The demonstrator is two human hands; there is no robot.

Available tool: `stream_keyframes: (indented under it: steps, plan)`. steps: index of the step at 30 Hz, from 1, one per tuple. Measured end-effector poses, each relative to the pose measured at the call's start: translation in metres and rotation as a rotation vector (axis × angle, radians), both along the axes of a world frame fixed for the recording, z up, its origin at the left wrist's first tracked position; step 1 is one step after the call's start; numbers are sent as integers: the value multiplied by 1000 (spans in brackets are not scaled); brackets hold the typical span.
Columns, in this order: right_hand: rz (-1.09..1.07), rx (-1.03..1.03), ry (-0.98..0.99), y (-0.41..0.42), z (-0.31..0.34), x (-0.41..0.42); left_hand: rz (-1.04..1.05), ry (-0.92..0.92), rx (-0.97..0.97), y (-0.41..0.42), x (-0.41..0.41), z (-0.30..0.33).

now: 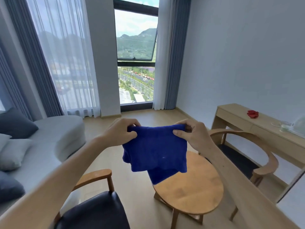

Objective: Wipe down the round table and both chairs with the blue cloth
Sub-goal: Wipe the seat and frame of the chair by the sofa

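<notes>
Both hands hold the blue cloth (155, 151) stretched out in the air above the round wooden table (189, 192). My left hand (119, 132) pinches its upper left corner and my right hand (192, 133) pinches its upper right corner. The cloth hangs folded, its lower part covering the table's far edge from view. One wooden chair with a dark seat (92, 210) stands at the near left of the table. The other chair (242, 156), with a curved wooden back, stands to the right, partly behind my right forearm.
A light wooden desk (234, 116) along the right wall carries a red object (252, 114) and a glass item (284, 128). A grey sofa (54, 138) with cushions is at the left. Tall windows with curtains fill the far wall.
</notes>
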State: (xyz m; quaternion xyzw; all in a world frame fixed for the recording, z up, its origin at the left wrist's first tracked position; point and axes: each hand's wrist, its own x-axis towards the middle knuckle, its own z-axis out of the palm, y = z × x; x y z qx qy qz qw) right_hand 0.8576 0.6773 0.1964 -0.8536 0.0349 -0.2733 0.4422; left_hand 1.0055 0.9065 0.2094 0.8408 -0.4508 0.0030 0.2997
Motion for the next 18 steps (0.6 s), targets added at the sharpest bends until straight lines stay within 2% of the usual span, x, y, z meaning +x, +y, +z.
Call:
stream_keyframes:
  steps: [7,11,14,18]
  plan:
    - [15,38,-32,-4,-2,0,-53,56,123,-11,5,-2]
    - [21,-23,6,3,-1,8,-131,263,181,-20,-5,-14]
    - [18,-76,44,8,-6,13,-229,192,179,-32,-14,-36]
    - [-17,-102,95,-2,-12,7,-252,59,165,-43,-4,-49]
